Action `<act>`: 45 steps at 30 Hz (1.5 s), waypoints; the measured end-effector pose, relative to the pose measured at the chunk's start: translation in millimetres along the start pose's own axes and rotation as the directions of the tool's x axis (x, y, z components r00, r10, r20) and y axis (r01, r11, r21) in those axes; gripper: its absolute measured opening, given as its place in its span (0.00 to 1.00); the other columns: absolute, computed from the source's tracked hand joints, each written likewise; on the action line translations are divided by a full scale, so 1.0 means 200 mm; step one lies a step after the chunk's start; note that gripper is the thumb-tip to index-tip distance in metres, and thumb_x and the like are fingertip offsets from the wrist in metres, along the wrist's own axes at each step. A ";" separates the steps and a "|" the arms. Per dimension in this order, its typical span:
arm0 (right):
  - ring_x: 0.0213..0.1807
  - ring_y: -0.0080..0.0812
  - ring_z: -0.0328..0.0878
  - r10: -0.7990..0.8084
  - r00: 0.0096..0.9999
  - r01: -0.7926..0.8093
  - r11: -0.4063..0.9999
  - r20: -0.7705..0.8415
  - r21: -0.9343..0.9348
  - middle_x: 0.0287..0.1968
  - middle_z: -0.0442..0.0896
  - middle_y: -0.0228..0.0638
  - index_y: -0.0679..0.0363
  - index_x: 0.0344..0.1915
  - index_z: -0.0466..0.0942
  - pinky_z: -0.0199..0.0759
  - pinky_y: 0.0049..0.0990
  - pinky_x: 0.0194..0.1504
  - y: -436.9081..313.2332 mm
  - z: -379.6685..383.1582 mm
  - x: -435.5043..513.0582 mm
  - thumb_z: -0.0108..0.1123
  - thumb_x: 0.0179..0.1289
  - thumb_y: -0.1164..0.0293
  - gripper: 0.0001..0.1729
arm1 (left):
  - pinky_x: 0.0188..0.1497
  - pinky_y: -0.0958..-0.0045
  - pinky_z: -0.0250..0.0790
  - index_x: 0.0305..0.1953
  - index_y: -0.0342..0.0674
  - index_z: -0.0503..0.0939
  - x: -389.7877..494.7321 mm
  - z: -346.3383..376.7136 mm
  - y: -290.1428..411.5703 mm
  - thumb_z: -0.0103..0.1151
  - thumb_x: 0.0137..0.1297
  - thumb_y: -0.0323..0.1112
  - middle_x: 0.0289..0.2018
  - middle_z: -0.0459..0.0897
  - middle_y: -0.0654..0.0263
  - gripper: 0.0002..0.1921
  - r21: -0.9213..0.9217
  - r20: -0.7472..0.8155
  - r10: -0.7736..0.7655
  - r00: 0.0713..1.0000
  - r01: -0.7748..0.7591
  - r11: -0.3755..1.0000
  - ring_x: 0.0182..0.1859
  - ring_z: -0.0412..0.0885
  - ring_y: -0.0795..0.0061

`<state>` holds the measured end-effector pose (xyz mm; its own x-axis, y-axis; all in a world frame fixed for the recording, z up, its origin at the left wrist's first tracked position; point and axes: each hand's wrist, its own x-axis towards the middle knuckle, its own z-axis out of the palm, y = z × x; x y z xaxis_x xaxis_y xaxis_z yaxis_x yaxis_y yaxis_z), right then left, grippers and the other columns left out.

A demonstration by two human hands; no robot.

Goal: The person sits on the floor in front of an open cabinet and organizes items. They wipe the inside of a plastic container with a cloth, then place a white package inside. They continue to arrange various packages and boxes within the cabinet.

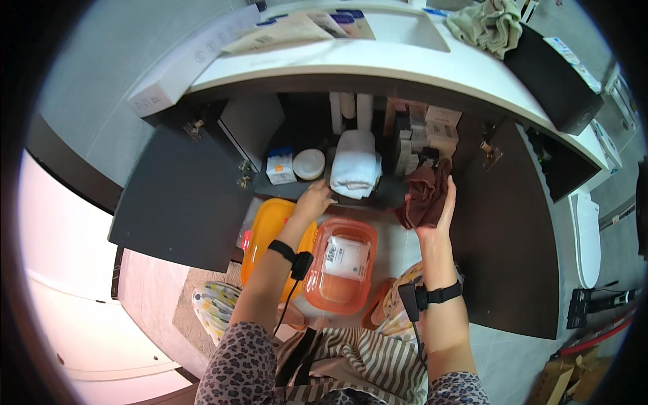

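My right hand (445,212) holds a crumpled dark brown cloth (424,195) at the right of the open cabinet, in front of several small boxes (441,129). My left hand (314,200) is at the cabinet's front edge, just below a round white container (309,164); whether its fingertips grip something small cannot be told. A rolled white towel (354,162) lies in the middle of the cabinet, with a white and blue packet (281,167) farther left. Below, on the floor, an orange-red plastic bin (341,296) holds a white packet (347,257), beside a yellow plastic lid or bin (273,217).
Open dark cabinet doors stand at left (177,202) and right (506,243). The white countertop (405,63) above bears a long white box (192,61), flat packets, a green cloth (488,28) and a black box (552,81). A toilet (587,243) is at far right.
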<state>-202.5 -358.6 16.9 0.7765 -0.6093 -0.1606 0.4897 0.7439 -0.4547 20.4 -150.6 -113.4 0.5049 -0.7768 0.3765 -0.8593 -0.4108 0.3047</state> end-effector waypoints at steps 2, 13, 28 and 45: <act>0.39 0.32 0.78 -0.016 0.996 0.014 1.000 -0.083 -0.023 0.42 0.81 0.29 0.48 0.51 0.74 0.70 0.35 0.32 0.01 0.03 -0.04 0.49 0.65 0.48 0.22 | 0.51 0.63 0.72 0.39 0.33 0.79 0.02 -0.18 0.08 0.61 0.57 0.30 0.46 0.80 0.53 0.10 -0.054 -0.021 0.076 0.997 -0.077 0.996 0.51 0.77 0.55; 0.39 0.34 0.77 0.061 0.993 -0.059 0.998 -0.104 0.018 0.42 0.81 0.30 0.48 0.49 0.75 0.70 0.37 0.34 0.02 0.07 -0.11 0.51 0.62 0.43 0.25 | 0.45 0.65 0.71 0.35 0.37 0.79 0.41 -1.50 0.63 0.61 0.54 0.25 0.35 0.80 0.60 0.06 0.373 -0.491 0.506 0.709 -0.354 0.857 0.42 0.78 0.58; 0.40 0.33 0.76 0.109 0.994 -0.107 0.985 -0.007 0.135 0.44 0.79 0.32 0.50 0.52 0.72 0.71 0.34 0.37 0.05 0.05 -0.11 0.52 0.63 0.43 0.28 | 0.58 0.62 0.68 0.52 0.42 0.75 1.01 -1.44 1.53 0.62 0.58 0.33 0.52 0.76 0.59 0.19 0.369 -0.209 0.827 0.521 -0.742 0.560 0.57 0.71 0.57; 0.38 0.28 0.77 0.054 0.998 -0.044 0.971 -0.035 0.235 0.42 0.81 0.29 0.50 0.50 0.74 0.71 0.28 0.35 0.00 0.03 -0.07 0.49 0.66 0.45 0.24 | 0.40 0.70 0.69 0.36 0.33 0.80 1.42 -1.28 1.93 0.73 0.47 0.48 0.30 0.80 0.59 0.24 0.010 -0.140 0.591 0.795 -0.595 0.803 0.34 0.77 0.69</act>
<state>-210.7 -347.6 24.1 0.7871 -0.5779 -0.2155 0.5347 0.8135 -0.2287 -147.2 -408.5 336.1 -0.0949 -0.7933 0.6013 -0.9917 0.1277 0.0120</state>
